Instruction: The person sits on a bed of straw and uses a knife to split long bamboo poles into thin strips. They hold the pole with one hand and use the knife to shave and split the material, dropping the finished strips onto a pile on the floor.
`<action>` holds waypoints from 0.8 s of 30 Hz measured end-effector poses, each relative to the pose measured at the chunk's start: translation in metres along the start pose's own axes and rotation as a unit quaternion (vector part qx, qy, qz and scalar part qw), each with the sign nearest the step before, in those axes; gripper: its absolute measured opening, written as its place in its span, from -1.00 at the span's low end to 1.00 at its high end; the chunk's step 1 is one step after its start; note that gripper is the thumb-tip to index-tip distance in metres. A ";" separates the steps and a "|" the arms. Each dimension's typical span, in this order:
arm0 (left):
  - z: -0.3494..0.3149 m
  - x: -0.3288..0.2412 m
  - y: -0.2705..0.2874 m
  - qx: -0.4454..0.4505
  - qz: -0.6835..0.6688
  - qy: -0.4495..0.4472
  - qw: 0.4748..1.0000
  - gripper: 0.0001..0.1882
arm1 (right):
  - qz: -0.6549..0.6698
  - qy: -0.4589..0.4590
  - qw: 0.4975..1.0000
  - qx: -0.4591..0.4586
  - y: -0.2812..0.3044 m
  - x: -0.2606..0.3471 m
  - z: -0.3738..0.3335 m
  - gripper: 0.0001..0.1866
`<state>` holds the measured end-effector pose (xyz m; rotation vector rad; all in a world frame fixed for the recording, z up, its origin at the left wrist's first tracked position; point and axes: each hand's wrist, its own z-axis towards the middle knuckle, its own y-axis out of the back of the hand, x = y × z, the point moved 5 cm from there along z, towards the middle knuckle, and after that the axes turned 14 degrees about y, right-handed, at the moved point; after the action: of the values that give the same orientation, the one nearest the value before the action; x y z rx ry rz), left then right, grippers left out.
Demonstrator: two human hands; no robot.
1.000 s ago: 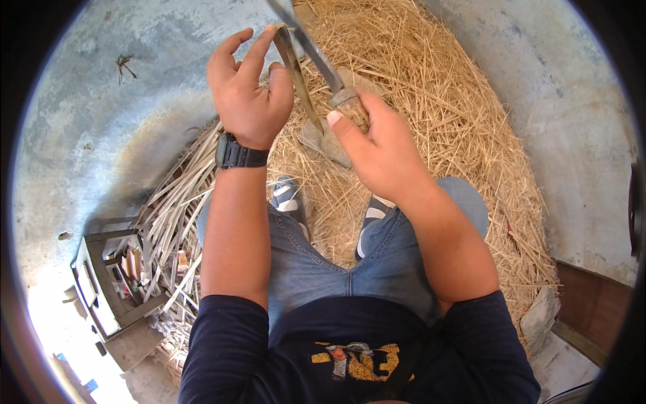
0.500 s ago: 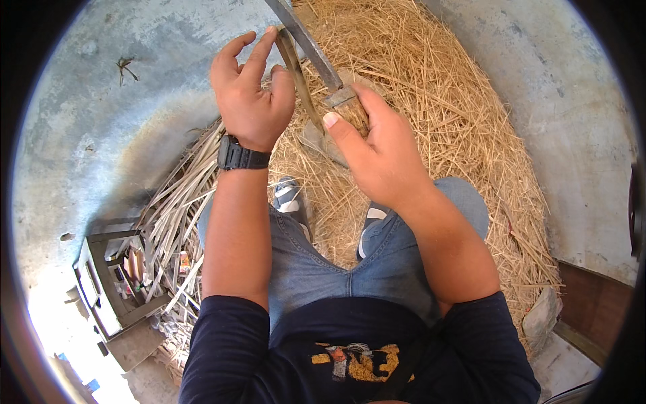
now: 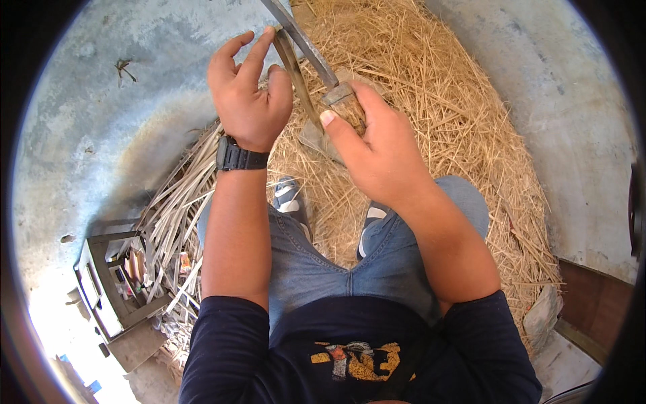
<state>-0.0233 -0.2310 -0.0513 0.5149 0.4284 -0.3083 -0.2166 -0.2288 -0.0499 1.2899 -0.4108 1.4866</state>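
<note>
In my right hand (image 3: 387,151) is a long knife (image 3: 309,50), gripped by its worn wooden handle, with the dark metal blade slanting up and left past the top edge. Under the right thumb lies the lower end of a narrow, curved brownish strip (image 3: 294,71), beside the blade; its material is hard to tell. My left hand (image 3: 247,94), with a black watch (image 3: 239,156) on the wrist, has its fingers spread. Its index fingertip touches the strip's upper end, and its thumb stands apart.
Dry straw (image 3: 431,87) covers the ground ahead and to the right. Pale split strips (image 3: 178,178) are heaped at the left, near a dark-framed box (image 3: 121,283) with odds and ends. A curved grey-blue wall (image 3: 538,87) surrounds this. A stone (image 3: 542,313) lies at the right.
The knife handle has turned slightly in my right hand, and the blade has shifted a little left. My left hand and the strip have moved slightly left with it.
</note>
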 end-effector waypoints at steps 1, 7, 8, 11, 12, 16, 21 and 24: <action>0.000 -0.002 0.000 0.003 0.001 0.003 1.000 -0.51 | -0.004 0.014 1.000 -0.014 0.001 0.000 0.000 -0.52; 0.000 -0.004 -0.002 -0.001 -0.004 0.001 1.000 -0.51 | 0.064 0.104 0.984 -0.132 0.000 0.001 -0.002 -0.51; 0.000 -0.005 -0.001 0.002 -0.001 0.005 1.000 -0.51 | 0.056 0.106 0.983 -0.139 0.004 0.008 -0.001 -0.50; 0.000 -0.003 -0.001 0.001 0.002 0.002 1.000 -0.51 | -0.026 0.039 0.998 -0.028 0.005 0.000 0.002 -0.49; 0.001 -0.003 -0.001 0.000 0.002 -0.002 1.000 -0.51 | -0.064 0.004 0.997 0.030 0.005 -0.006 0.003 -0.48; 0.003 0.005 0.002 -0.005 0.004 -0.001 1.000 -0.54 | -0.071 -0.107 0.988 0.084 -0.001 -0.030 0.000 -0.46; 0.004 0.002 0.002 -0.005 -0.009 -0.003 1.000 -0.60 | -0.062 -0.124 0.986 0.089 0.001 -0.024 0.001 -0.42; 0.005 0.005 0.004 -0.010 -0.008 0.006 1.000 -0.67 | -0.056 -0.104 0.990 0.077 0.001 -0.028 0.000 -0.42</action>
<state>-0.0153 -0.2314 -0.0480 0.4934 0.4467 -0.3155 -0.2217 -0.2420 -0.0736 1.5731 -0.3573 1.3144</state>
